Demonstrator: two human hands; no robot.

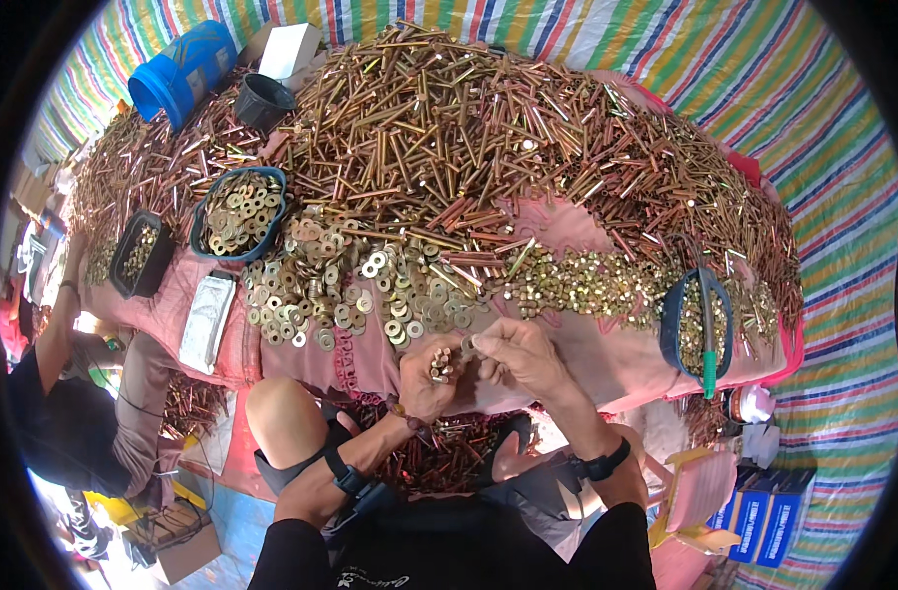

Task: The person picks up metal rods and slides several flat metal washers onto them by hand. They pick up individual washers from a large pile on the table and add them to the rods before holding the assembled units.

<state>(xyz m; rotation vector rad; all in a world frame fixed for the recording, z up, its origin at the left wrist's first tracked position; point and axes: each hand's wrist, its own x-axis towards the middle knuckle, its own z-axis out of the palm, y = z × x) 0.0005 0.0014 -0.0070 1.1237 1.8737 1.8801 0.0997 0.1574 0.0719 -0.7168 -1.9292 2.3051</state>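
Note:
My left hand [427, 382] is closed around a small bundle of metal bolts [441, 365], their ends pointing up. Just beside it, my right hand [520, 356] pinches a flat round washer [467, 346] between thumb and fingers, close to the bolt ends. Loose washers [400, 300] lie spread on the pink cloth [606, 359] beyond my hands. To their right is a spread of small brass-coloured nuts [586, 285]. Behind both rises a big heap of long brass-coloured bolts [449, 128].
A blue tub of washers [240, 211] and a black tray of nuts [142, 254] stand left. A blue basket [671, 324] with a green-handled tool [708, 364] sits right. A blue bucket [178, 74] lies far left. Another person's arm [60, 315] reaches in at left.

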